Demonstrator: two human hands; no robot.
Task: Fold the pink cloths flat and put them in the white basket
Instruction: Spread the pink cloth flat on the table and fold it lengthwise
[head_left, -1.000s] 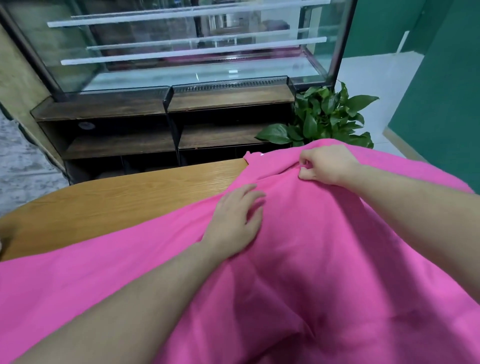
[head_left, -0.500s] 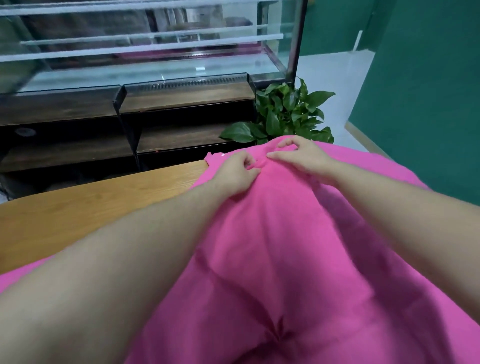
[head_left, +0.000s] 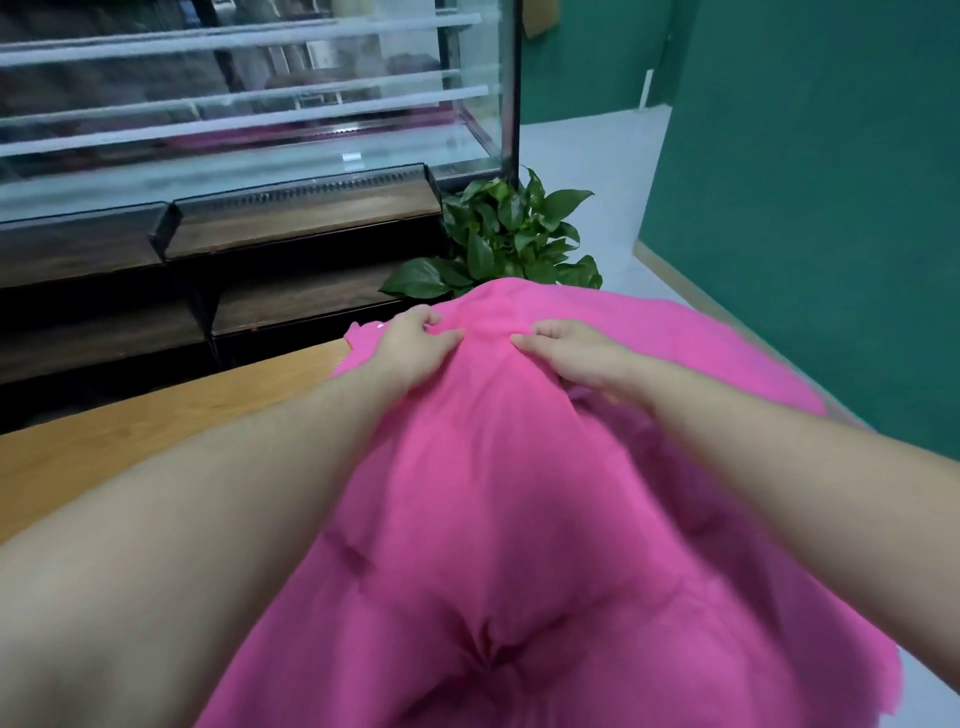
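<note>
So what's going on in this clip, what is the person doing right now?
A person is working on a large pink cloth spread over a wooden table. The left hand and right hand both rest close together at its far edge. The cloth is rumpled, not folded flat. No white basket is in view.
</note>
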